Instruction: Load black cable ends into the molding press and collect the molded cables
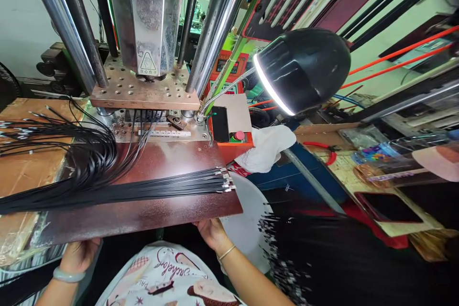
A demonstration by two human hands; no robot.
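Observation:
A dark red-brown board (143,217) lies in front of the press, its front edge over my lap. Black flat cables (143,190) stretch across it in a bundle, their metal-tipped ends near the board's right edge. More black cables loop at the left, and several run up under the press plate (143,100). At the board's front left edge is my left hand (81,253), its fingers partly hidden beneath the board. My right hand (211,233) touches the front edge further right, its fingertips under the board and out of sight.
A black lamp (304,71) hangs at the upper right. An orange control box (233,150) with a red button and a white cloth (267,148) stand right of the press. A round white stool (247,220) and a heap of black cables (340,258) are lower right. Cardboard (43,167) lies left.

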